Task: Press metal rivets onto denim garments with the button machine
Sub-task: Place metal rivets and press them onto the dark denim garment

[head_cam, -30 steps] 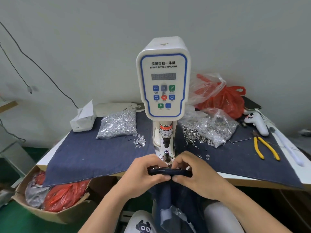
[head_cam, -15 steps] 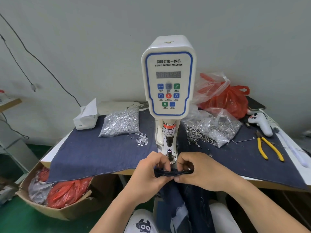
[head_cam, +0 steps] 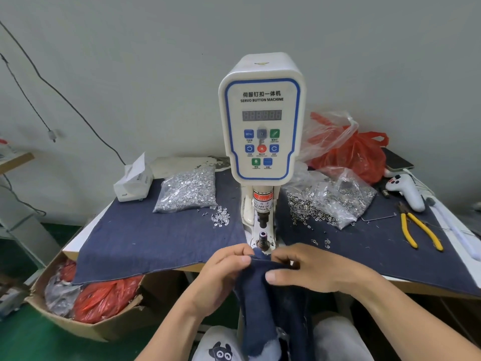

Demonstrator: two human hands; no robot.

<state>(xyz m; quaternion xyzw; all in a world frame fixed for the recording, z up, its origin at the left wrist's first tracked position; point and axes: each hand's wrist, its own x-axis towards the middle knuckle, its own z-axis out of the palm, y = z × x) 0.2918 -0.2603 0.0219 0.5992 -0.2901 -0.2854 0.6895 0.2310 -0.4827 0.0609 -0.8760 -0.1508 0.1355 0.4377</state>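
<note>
Denim garment [head_cam: 263, 295] hangs off the table's [head_cam: 442, 284] front edge, its top hem just below the button machine [head_cam: 262, 126] die. My left hand [head_cam: 223, 274] and right hand [head_cam: 309, 272] pinch it. Rivet bags [head_cam: 187, 190] flank the machine; pliers [head_cam: 419, 230] lie near the right edge.

Dark blue denim garment [head_cam: 263, 295]; white, blue-trimmed button machine [head_cam: 261, 121].

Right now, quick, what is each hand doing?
Left hand: grip pinches the denim garment at its top edge.
Right hand: grip holds the same garment, thumb on top.
</note>
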